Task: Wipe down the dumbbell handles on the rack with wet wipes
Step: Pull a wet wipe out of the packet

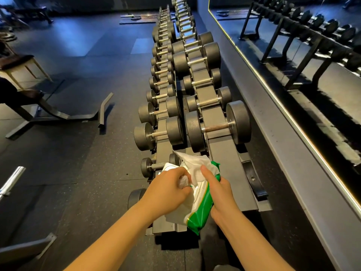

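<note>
Both hands work at six o'clock: right hand (218, 189) steadies the wipes pack (201, 208) so left hand (170, 189) can pinch out a wipe (193, 163).

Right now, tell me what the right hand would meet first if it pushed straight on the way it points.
The white wipe sticking out of the green wet wipe pack that the right hand grips: it lies right at the thumb. Beyond it, probably the nearest big dumbbell, though depth is unclear.
</note>
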### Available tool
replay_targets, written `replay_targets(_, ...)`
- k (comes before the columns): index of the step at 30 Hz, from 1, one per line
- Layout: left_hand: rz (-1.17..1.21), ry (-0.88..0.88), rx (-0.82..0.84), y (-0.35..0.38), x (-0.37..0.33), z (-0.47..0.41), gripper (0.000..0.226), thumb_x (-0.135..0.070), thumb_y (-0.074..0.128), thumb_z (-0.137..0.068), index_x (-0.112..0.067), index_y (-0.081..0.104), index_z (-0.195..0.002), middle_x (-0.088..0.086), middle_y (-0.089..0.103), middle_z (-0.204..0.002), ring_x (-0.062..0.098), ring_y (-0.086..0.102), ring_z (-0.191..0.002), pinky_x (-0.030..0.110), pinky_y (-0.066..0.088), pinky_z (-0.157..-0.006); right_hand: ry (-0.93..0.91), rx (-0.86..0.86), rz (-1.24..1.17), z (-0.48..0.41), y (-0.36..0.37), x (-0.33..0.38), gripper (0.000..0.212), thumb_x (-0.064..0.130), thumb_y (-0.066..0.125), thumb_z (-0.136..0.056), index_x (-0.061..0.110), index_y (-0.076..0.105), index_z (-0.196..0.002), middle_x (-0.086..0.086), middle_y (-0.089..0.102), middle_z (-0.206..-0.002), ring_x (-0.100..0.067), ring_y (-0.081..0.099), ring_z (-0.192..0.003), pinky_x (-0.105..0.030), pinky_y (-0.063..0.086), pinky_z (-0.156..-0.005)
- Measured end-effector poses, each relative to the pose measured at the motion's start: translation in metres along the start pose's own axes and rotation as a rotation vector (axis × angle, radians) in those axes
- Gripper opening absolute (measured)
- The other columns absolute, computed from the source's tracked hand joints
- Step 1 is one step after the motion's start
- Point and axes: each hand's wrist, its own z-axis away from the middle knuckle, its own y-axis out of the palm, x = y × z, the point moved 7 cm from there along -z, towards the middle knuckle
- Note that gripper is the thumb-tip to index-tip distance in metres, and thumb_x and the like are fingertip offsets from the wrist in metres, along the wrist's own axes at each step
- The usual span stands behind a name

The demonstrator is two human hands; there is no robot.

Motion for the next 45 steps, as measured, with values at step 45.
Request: replay_targets(45,0.143,0.254,-0.301,0.054,-0.031,0.012,0.009,-0.036,0.051,-0.101,-0.03,0.052,-0.095,-0.012,0.057,-0.075,0.01,0.055,-0.072,0.023,0.043,-0.061,-0.16,-0.159,-0.236,-0.02,-0.064,0.019,0.08,-0.015,0.078,-0.07,0.02,0.051,-0.137,-0.008,0.073,-0.119,-0.026,0.073,-0.103,-0.045,0.061,-0.08)
